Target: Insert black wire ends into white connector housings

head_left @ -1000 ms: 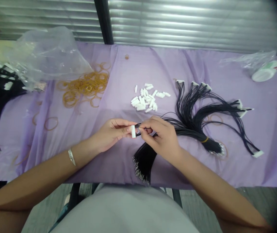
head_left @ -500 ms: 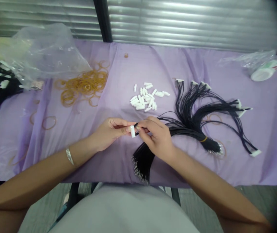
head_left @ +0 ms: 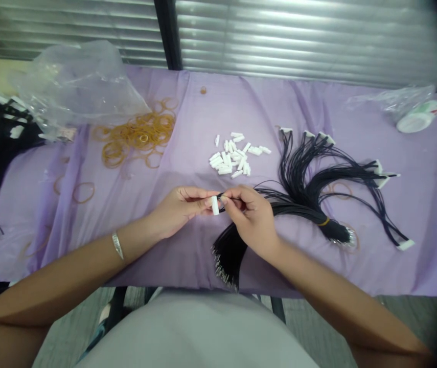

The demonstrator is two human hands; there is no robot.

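One lilac cloth (head_left: 187, 255) is spanning most of the frame, covering the table under everything at hand. Many black wires (head_left: 304, 179) are fanning across the right half, one bunch of their metal-tipped ends (head_left: 224, 276) lying at lower centre, below the right hand (head_left: 254, 217). That hand is reaching in from the lower right, its thumb and forefinger nearly closed, seemingly pinching a thin wire (head_left: 221, 209) at the centre of the frame; the exact grip is too small to tell. The left hand (head_left: 178, 210) is coming in from the lower left, thumb and fingers pressed together on a white connector (head_left: 215, 205). Above both hands, at upper centre, a loose pile of white pieces (head_left: 236, 155) is lying on the cloth. The held connector is standing nearly vertical in the frame, its top end leaning slightly left, while the short wire lengths beside it are running roughly crosswise to that long axis. Left fingertips are touching the connector; right fingertips are sitting just beside it, on its right side, making the left hand the nearer.
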